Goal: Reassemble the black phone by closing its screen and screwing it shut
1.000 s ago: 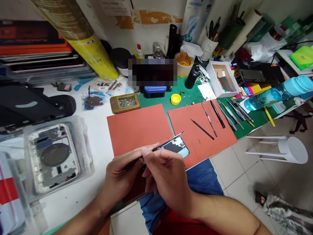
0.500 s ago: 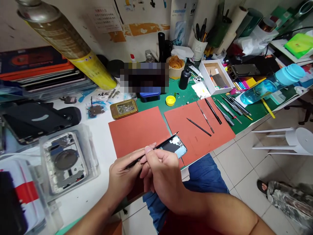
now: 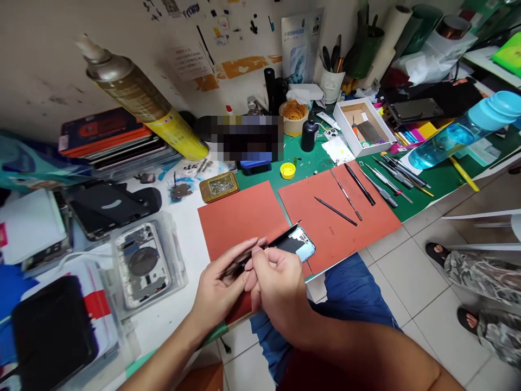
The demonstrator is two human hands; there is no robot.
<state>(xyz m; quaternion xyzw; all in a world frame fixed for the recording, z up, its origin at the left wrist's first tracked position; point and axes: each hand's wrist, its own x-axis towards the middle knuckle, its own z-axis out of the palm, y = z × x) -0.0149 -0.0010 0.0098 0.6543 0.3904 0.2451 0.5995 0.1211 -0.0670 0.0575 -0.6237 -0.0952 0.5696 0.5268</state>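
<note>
Smartphone rear housing (image 3: 303, 244), interior up, on near corner of right orange silicone mat (image 3: 345, 228), left orange mat (image 3: 240, 222) just beside. Single head view.

Right hand (image 3: 279, 288): narrow grip, thumb and fingertips pinching dark slim tool (image 3: 283, 238), far end over top edge of housing. Left hand (image 3: 217, 288): fingers curled, narrow grip around blurred near end of tool; actual hold impossible to tell. Hands almost touching, both directly over mats, blue jeans (image 3: 345, 288) just below.

On right mat: slim black probe (image 3: 336, 212), steel pick (image 3: 345, 194), black-handled tool (image 3: 360, 184). Further up on green bench mat (image 3: 321, 157): row of tweezers and drivers (image 3: 391, 182), yellow cap (image 3: 287, 170). Brass tin of screws (image 3: 218, 185) near left mat's top edge.

Left on white table (image 3: 175, 326): clear plastic case (image 3: 179, 266) holding bare phone frame (image 3: 142, 266). Gas can (image 3: 138, 100) tilted against wall. Water bottle (image 3: 459, 136) at far right. On tiled floor: another person's sandalled foot (image 3: 437, 253), camouflage trousers (image 3: 484, 271).
</note>
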